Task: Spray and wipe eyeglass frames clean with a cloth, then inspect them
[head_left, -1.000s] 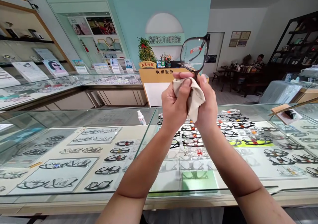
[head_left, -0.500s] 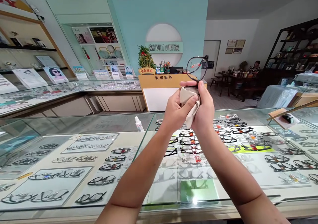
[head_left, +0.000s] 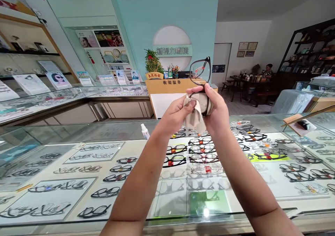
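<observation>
A pair of black-framed eyeglasses (head_left: 200,59) is held upright on end above the glass counter, one lens on top with red marking on it. My right hand (head_left: 217,108) grips the frame near its bridge, thumb pointing up. A beige cloth (head_left: 195,119) wraps the lower lens and hangs down below it. My left hand (head_left: 176,115) is closed on that cloth, with its thumb pressed over the lower lens. Part of the lower rim shows between the cloth and my right palm.
Below my arms is a glass display case (head_left: 146,223) with rows of eyeglasses inside. A small white spray bottle (head_left: 144,131) stands beyond my left forearm. A wooden-framed stand (head_left: 298,124) is at right. Farther back are a cashier desk (head_left: 167,103) and a seated person (head_left: 268,70).
Both hands and the glasses have shifted slightly left. My left thumb and the cloth have moved off the lower rim's edge, so more of that rim shows and the cloth hangs looser.
</observation>
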`<state>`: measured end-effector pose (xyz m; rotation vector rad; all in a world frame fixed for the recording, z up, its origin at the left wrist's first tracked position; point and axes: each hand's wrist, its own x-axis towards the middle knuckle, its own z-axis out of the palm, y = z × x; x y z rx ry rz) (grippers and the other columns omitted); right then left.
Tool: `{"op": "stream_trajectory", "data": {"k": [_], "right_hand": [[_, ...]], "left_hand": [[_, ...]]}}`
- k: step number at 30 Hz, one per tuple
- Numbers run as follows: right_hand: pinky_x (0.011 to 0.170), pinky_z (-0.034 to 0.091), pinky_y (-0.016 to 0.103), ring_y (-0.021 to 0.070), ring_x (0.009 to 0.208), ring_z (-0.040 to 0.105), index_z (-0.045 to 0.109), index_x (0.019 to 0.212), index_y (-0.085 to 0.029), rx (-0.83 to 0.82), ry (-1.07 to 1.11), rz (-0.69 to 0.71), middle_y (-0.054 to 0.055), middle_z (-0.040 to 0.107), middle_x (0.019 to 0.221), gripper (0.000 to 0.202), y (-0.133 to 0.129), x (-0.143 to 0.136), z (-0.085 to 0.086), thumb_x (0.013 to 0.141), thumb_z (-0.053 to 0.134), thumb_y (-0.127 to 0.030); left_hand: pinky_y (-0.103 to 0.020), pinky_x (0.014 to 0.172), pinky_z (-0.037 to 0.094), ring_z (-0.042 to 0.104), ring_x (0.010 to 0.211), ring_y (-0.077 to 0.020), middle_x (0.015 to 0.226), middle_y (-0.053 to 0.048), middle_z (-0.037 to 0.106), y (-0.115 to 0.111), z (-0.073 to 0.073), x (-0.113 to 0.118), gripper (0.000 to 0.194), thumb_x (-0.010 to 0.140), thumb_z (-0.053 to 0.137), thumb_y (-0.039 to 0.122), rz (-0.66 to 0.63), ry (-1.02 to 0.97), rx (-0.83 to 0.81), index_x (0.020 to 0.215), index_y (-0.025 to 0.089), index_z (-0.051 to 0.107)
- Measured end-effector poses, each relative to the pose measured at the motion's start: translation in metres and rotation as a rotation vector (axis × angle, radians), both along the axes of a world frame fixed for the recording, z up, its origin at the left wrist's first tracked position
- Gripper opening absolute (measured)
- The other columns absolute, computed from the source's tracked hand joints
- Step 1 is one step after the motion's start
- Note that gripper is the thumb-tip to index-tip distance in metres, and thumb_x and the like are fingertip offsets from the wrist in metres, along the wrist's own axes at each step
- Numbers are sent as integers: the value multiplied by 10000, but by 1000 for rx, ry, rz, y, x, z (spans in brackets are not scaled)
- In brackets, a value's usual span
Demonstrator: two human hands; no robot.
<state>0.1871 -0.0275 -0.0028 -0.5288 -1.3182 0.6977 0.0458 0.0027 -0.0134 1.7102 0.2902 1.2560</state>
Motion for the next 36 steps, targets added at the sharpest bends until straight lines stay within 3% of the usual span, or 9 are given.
{"op": "stream_trajectory", "data": {"k": [6, 10, 15, 18, 22, 27, 31, 34, 36], "right_hand": [[992, 652, 488, 325, 1227, 763, 776, 1346, -287, 33, -21, -49, 113, 826, 1231, 753, -2, -13, -7, 1063, 382, -862], [953, 648, 461, 317, 1225, 755, 744, 1408, -318, 53, -45, -93, 107, 810, 1268, 842, -8, -26, -11, 1046, 271, -914], [954, 645, 443, 305, 1206, 757, 751, 1411, -328, 42, -109, -89, 98, 818, 1262, 855, -7, -30, -12, 1018, 309, -946], [944, 651, 435, 299, 1204, 763, 759, 1389, -325, 47, -126, -72, 99, 819, 1290, 874, -2, -23, -11, 1000, 312, -967], [979, 659, 443, 299, 1198, 781, 800, 1258, -285, 19, -54, -10, 104, 830, 1287, 790, 4, -8, -8, 1023, 391, -919], [1072, 649, 466, 314, 1245, 777, 816, 1062, -260, -49, 173, 123, 85, 860, 1196, 604, 3, -7, -3, 1007, 594, -819], [1117, 625, 454, 302, 1315, 748, 801, 1028, -258, -61, 274, 145, 78, 851, 1239, 501, -4, -20, -4, 1019, 641, -733], [1091, 631, 440, 298, 1366, 720, 813, 1058, -285, -59, 221, 137, 65, 841, 1284, 488, -7, -29, -8, 1031, 618, -732], [1093, 628, 435, 302, 1391, 704, 826, 1081, -297, -62, 169, 123, 66, 841, 1282, 525, -6, -28, -9, 1019, 607, -771]], "left_hand": [[-292, 774, 601, 752, 919, -235, 984, -49, 769, -13, -2, 13, 625, 800, 988, 604, 106, -65, 77, 1236, 218, 762], [-273, 746, 572, 731, 867, -200, 963, -39, 764, -24, -9, 36, 573, 859, 918, 675, 257, -278, 95, 1168, 215, 769], [-248, 657, 504, 650, 749, -149, 841, 0, 707, -23, -14, 47, 517, 922, 844, 705, 396, -399, 54, 1083, 218, 781], [-255, 603, 473, 631, 711, -158, 739, 7, 635, -13, -15, 40, 544, 930, 802, 758, 353, -342, 29, 997, 219, 774], [-284, 620, 514, 657, 734, -193, 753, -21, 641, 1, -8, 16, 576, 884, 832, 781, 136, -146, 2, 912, 213, 740], [-285, 662, 542, 660, 740, -176, 875, -31, 707, 3, 0, -2, 538, 847, 938, 635, -16, 64, 49, 1087, 195, 742], [-283, 692, 538, 684, 790, -184, 920, -32, 730, -5, -6, 20, 644, 818, 942, 678, 183, -83, 135, 1175, 190, 717], [-272, 644, 494, 649, 736, -165, 805, -10, 676, -8, -12, 36, 610, 876, 845, 773, 397, -265, 158, 1022, 195, 715], [-271, 578, 449, 614, 668, -155, 711, 5, 611, -5, -14, 36, 611, 924, 762, 815, 440, -304, 130, 914, 207, 697]]}}
